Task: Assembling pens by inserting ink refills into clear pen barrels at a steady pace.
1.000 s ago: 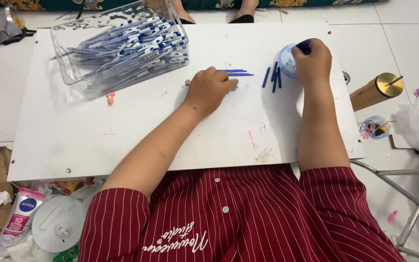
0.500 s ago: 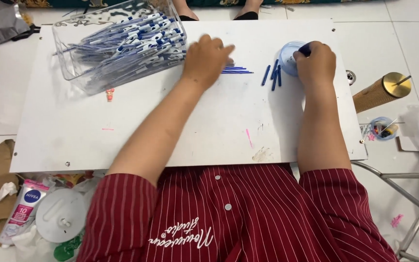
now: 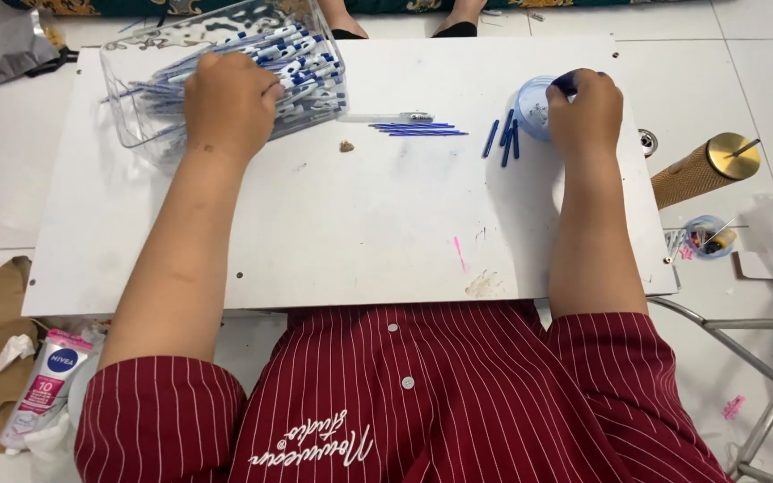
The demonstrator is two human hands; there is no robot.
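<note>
While the head view looks down on the white bench (image 3: 315,233), one clear bin (image 3: 127,85) holds too many pens to count, one small blue cup (image 3: 529,103) stands right, three blue caps (image 3: 504,139) lie beside it. The left hand (image 3: 230,103) reaches palm-down into the bin, its fingers hidden. The right hand (image 3: 587,112) rests at the cup, fingers pinching a dark blue cap (image 3: 565,83).

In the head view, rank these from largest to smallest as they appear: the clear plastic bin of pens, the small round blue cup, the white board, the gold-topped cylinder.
1. white board
2. clear plastic bin
3. gold-topped cylinder
4. small round blue cup, partly hidden by the right hand, so unsure against the cylinder.
</note>
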